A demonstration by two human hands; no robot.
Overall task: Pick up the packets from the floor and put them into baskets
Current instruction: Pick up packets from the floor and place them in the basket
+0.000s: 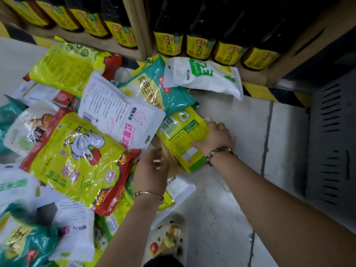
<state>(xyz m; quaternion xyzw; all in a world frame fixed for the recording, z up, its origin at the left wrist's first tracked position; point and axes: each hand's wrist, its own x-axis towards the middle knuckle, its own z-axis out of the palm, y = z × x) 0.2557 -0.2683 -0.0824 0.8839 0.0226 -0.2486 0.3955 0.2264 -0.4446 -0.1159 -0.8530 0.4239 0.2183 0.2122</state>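
Observation:
Many packets lie heaped on the floor. My right hand [215,137] grips the right edge of a yellow-green packet [183,135] in the middle of the heap. My left hand [152,168] reaches in just left of it, fingers loosely bent beside the red edge of a big yellow packet with a rooster [77,158]; whether it holds anything is hidden. A white packet with red print [119,112] lies over both. Behind them are a teal packet [154,87] and a white-green packet [202,78]. A dark slotted basket [331,143] stands at the right.
A low wooden shelf [138,27] with dark bottles bearing yellow labels [200,47] runs along the back. Bare grey floor [250,132] lies between the heap and the basket. More packets cover the left and lower left, among them a white one [77,228].

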